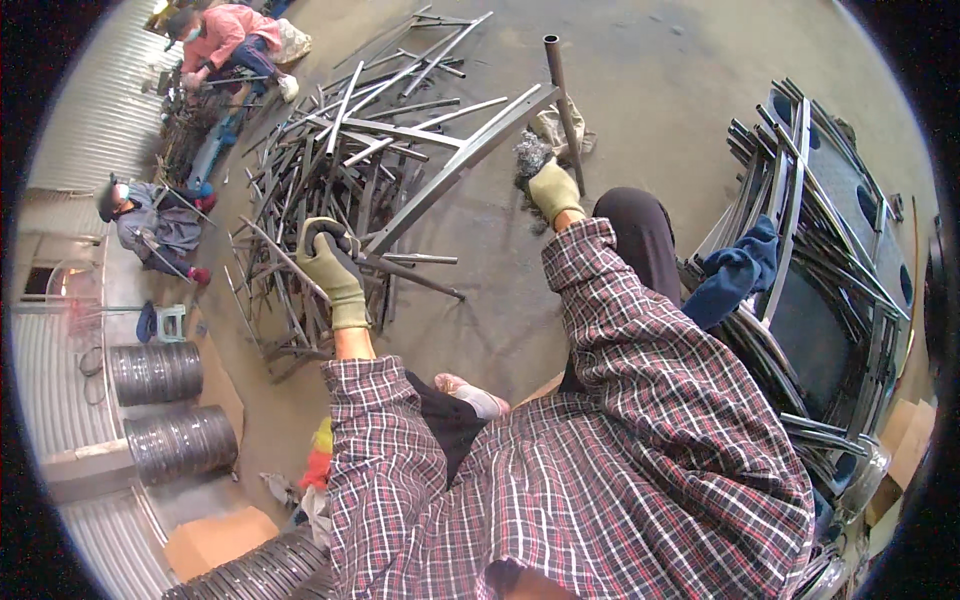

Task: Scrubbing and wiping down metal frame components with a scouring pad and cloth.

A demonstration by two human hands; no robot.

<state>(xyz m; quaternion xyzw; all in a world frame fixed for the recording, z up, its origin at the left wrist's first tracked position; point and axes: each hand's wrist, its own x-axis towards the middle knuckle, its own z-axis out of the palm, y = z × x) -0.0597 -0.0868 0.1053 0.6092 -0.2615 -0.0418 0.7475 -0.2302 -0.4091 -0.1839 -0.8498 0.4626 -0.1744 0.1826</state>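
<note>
My left hand (335, 268), in a greenish-yellow glove with a dark palm, is closed around one end of a grey metal tube frame (460, 172). The frame has a flat crossbar slanting up to the right. A round tube crosses its far end, with the open mouth upward. In the same kind of glove, my right hand (556, 192) is closed on a silvery clump of steel wool (531, 156), just left of that round tube. A beige cloth or bag (566, 128) lies on the floor behind the tube.
A tangled pile of metal frames (335, 165) covers the floor ahead to the left. More tubes (800, 210) are stacked on my right, with a blue cloth (738, 272) over them. Wire coils (180, 445) stand on the left. Two people (160, 228) sit working at the far left.
</note>
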